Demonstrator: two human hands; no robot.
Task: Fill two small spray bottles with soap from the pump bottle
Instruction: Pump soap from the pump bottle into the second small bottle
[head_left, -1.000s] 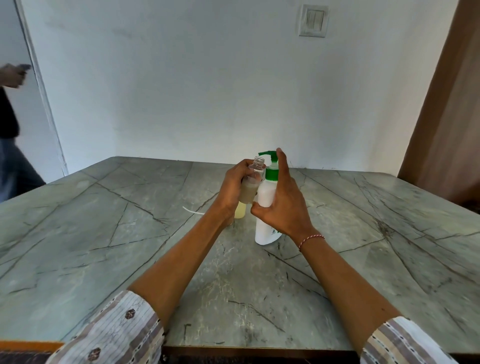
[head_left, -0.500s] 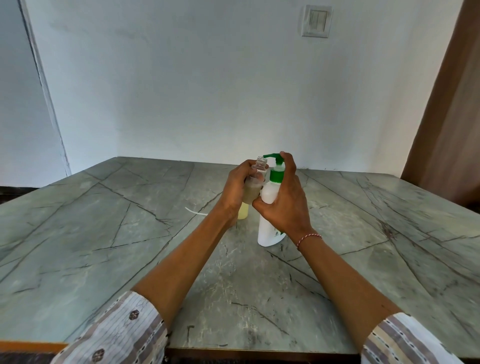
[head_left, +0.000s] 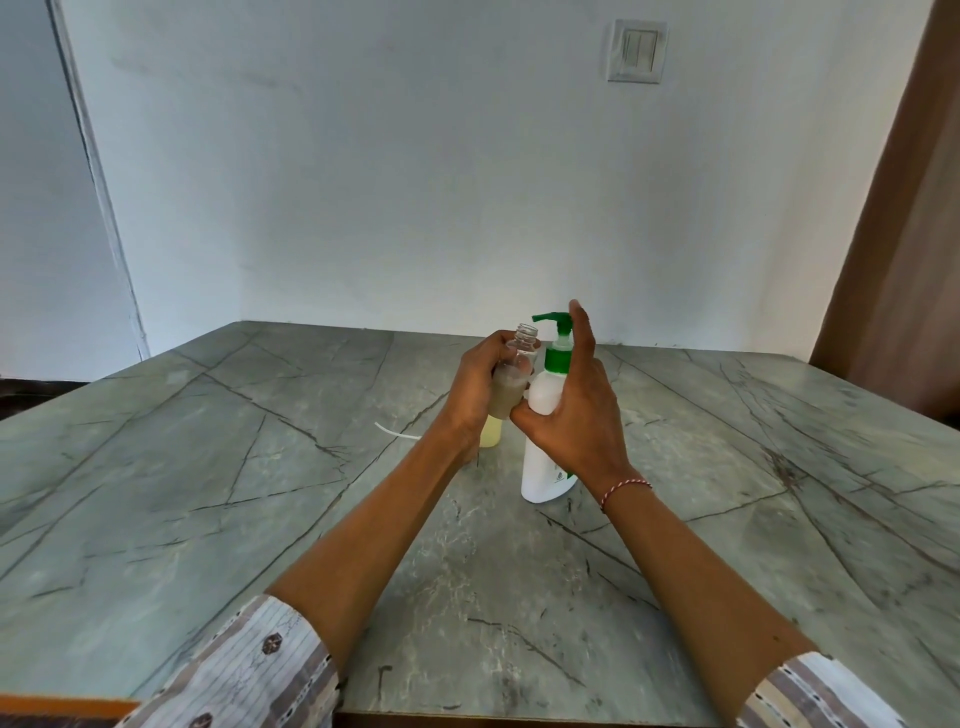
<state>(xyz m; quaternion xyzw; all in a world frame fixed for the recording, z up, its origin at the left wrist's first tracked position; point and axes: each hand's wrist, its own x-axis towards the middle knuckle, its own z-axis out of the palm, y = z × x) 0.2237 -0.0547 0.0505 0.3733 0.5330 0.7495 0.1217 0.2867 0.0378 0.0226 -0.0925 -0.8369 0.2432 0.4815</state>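
Note:
A white pump bottle (head_left: 543, 462) with a green collar and green pump head stands on the table. My right hand (head_left: 576, 410) grips its body, thumb in front, with the index finger raised beside the pump head. My left hand (head_left: 475, 387) holds a small clear uncapped spray bottle (head_left: 511, 382), part filled with cloudy liquid, its open neck just under the green spout. A second small bottle (head_left: 491, 434) with yellowish liquid stands on the table behind my left hand, mostly hidden.
A thin white tube (head_left: 397, 433) lies on the grey marble table (head_left: 208, 467) left of the bottles. A white wall with a light switch (head_left: 636, 50) rises behind, and a brown curtain (head_left: 904, 234) hangs at right.
Half a second ago my right index finger pressed the pump head down; now the finger is lifted and the pump head stands higher. A person at the far left a second ago is gone.

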